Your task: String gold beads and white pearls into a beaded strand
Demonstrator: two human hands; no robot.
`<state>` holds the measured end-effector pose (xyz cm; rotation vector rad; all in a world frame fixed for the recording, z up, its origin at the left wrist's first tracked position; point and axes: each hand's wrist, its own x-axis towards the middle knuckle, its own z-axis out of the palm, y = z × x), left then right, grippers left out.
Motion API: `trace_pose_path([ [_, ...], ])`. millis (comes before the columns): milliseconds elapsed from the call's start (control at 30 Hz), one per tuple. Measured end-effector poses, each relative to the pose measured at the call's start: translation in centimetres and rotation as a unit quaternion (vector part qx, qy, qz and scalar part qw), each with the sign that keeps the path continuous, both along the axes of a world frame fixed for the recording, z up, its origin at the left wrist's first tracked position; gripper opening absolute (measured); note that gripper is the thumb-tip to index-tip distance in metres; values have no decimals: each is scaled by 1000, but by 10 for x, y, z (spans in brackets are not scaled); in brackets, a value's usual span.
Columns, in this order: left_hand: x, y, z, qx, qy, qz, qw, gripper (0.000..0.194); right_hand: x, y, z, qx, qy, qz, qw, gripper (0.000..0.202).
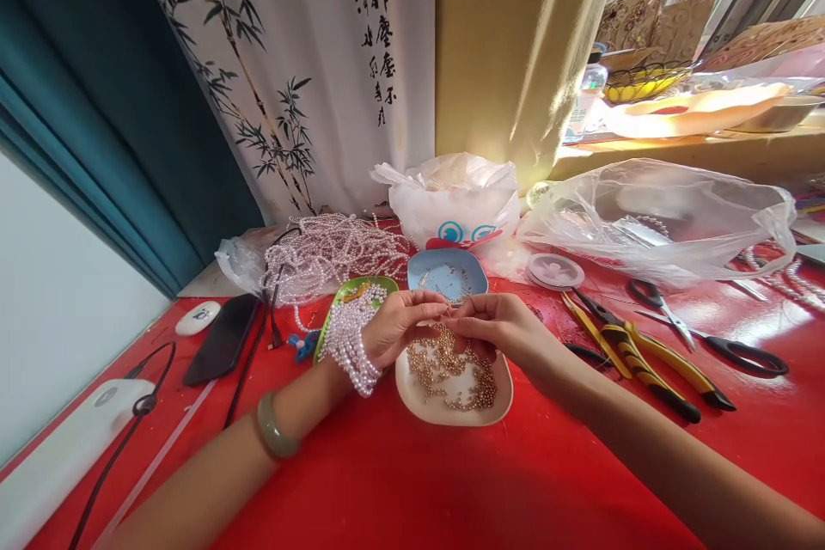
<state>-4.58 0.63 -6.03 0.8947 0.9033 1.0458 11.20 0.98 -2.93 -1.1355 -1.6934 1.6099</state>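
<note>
trays (413, 406): 3, near left hand (400, 325) | phone (222, 340): 1, well left of that hand | bangle (275, 427): 1, on its wrist

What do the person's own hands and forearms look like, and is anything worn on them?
Neither the left hand nor the right hand wears a glove, and no sleeves show. A smooth, grey-green bangle circles the left forearm; rows of pearly beads drape around the left wrist. The right forearm shows nothing worn.
</note>
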Motion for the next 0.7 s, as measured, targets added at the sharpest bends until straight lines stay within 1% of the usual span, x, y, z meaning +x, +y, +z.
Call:
trace_pose_path([
  [133,1,-1,0,14,10,-2,1000,15,0,1,-1,2,0,-20,1000,19],
  [233,1,0,1,8,9,5,1000,15,0,0,0,-2,1,-27,1000,19],
  [433,1,1,1,-11,0,14,1000,18,-1,1,0,-16,6,-26,1000,17],
  [700,2,-1,2,-7,8,15,1000,16,0,2,-3,-13,18,-22,1000,16],
])
